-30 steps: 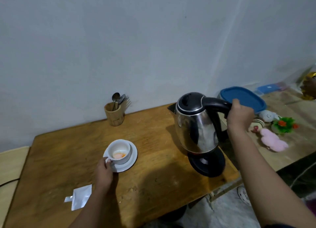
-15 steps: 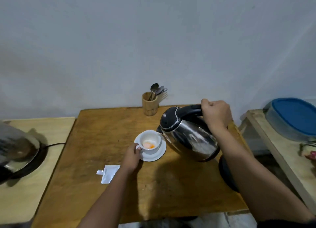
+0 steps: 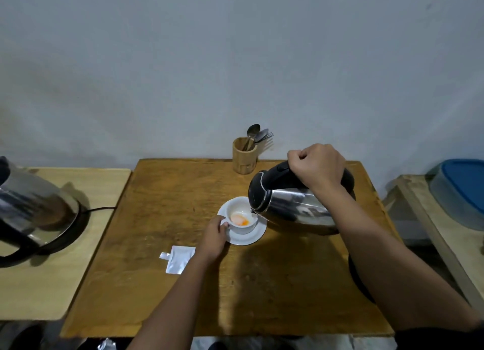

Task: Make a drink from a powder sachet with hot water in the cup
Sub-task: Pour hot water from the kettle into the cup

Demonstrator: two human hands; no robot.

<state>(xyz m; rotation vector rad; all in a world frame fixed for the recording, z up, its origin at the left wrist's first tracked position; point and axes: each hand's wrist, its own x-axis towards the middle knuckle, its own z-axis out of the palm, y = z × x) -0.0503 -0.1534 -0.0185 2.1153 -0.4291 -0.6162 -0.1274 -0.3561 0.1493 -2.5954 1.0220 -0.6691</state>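
Observation:
A white cup [image 3: 237,208] stands on a white saucer [image 3: 258,234] in the middle of the wooden table [image 3: 167,192]. Pale and orange powder, partly wet, lies in the cup's bottom. My left hand [image 3: 215,235] grips the cup's handle. My right hand [image 3: 318,166] is closed on the black handle of a steel kettle [image 3: 293,208], which is tilted hard to the left with its spout over the cup's right rim. The torn, empty silver sachet [image 3: 179,259] lies flat left of my left wrist.
A wooden holder with spoons and a fork [image 3: 245,154] stands at the table's back edge. The kettle's black base [image 3: 360,281] is at the right edge, under my forearm. Another steel pot [image 3: 34,210] sits on the left side table. A blue-lidded tub [image 3: 461,192] is at right.
The kettle was lifted off its base, carried left and tipped until its spout reached the cup's rim. My view swung left. My left hand kept hold of the cup's handle.

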